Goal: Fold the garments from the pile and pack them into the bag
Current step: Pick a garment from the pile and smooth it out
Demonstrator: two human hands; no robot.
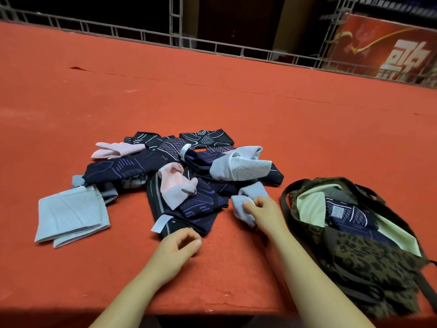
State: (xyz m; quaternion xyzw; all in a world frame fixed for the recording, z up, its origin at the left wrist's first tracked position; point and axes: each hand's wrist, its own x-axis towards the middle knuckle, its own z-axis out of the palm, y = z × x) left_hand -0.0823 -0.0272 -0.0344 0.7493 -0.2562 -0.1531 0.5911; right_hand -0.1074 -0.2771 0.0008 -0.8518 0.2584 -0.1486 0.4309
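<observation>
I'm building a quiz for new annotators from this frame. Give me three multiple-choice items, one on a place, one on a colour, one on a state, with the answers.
1. Where is the bag relative to the pile of garments?
A. To its right
B. To its left
C. Behind it

2. What colour is the piece that the right hand holds?
A. Pink
B. Light blue
C. Black

3. What is the state of the bag?
A. Zipped closed
B. Lying empty
C. Open, with a garment inside

Answers:
1. A: the leopard-print bag sits right of the pile on the red table.
2. B: the right hand has its grip on a light blue piece.
3. C: its mouth gapes, showing a dark patterned garment against the pale lining.
</observation>
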